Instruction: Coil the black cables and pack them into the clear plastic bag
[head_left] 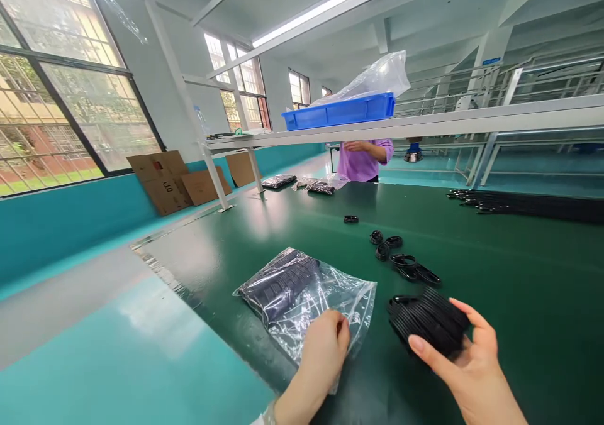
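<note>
A clear plastic bag (330, 287) lies on the green table, with dark ribbed items (283, 280) packed in its far left part. My left hand (326, 343) is closed on the near edge of this bag. Between the thumb and fingers of my right hand (467, 349) is a thick bundle of black cables (431, 321), slightly blurred. Just beyond the bundle, several small black cable coils (408, 264) rest on the table, trailing away toward the far side.
Long black cables (533, 205) lie at the far right of the green table (509, 274). A shelf (453, 122) with a blue tray (340, 110) crosses above. Filled bags (279, 181) and a person in purple (361, 161) are at the far end.
</note>
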The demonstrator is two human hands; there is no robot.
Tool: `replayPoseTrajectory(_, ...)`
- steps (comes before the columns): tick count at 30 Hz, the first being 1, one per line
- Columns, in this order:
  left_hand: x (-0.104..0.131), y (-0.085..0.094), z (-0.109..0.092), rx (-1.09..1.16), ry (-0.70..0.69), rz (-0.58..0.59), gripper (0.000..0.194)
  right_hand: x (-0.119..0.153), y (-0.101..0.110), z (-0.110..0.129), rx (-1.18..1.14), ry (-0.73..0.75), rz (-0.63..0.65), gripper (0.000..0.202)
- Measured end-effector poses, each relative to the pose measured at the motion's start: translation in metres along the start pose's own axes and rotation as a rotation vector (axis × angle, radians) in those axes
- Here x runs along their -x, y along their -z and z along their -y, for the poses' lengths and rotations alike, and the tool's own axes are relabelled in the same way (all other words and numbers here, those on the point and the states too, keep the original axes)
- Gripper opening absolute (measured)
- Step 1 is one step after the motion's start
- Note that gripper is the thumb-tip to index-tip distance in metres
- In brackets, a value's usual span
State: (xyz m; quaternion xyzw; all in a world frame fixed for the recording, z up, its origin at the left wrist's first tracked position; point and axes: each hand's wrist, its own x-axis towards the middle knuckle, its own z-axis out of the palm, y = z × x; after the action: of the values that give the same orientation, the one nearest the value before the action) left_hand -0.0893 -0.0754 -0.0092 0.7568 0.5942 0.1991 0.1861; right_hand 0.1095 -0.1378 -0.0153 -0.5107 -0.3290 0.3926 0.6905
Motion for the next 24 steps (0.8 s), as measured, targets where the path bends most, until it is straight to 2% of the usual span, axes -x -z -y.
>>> replayPoseTrajectory(3,0.002,0.002,0.000,0.093,-0.012,-0.046,0.024,0.003,-0.035,-0.002,-0.095,-0.083,0.001,0.097)
replayPoseTrajectory(6,0.004,0.007,-0.001,0.155,-0.012,-0.112,0.025,0.008,-0.065,-0.020,-0.105,-0.051,-0.038,0.095)
replayPoseTrajectory(8,0.006,0.012,-0.002,0.178,0.001,-0.165,0.025,0.011,-0.077,-0.036,-0.063,-0.050,-0.003,0.095)
replayPoseTrajectory(13,0.009,0.023,-0.006,0.134,-0.025,-0.217,0.024,0.005,-0.086,-0.060,0.125,-0.149,0.330,0.085)
replayPoseTrajectory(16,0.012,0.025,-0.009,-0.008,-0.151,-0.181,0.022,-0.008,-0.094,-0.056,0.160,-0.218,0.534,0.084)
replayPoseTrajectory(19,0.018,0.026,-0.012,-0.135,-0.249,-0.191,0.018,-0.024,-0.106,-0.049,0.140,-0.224,0.643,0.067)
replayPoseTrajectory(22,0.024,0.018,-0.017,-0.204,-0.358,-0.270,0.012,-0.038,-0.116,-0.053,0.203,-0.254,0.721,0.068)
replayPoseTrajectory(24,0.028,0.002,-0.022,-0.229,-0.420,-0.369,0.009,-0.039,-0.121,-0.064,0.263,-0.305,0.790,0.073)
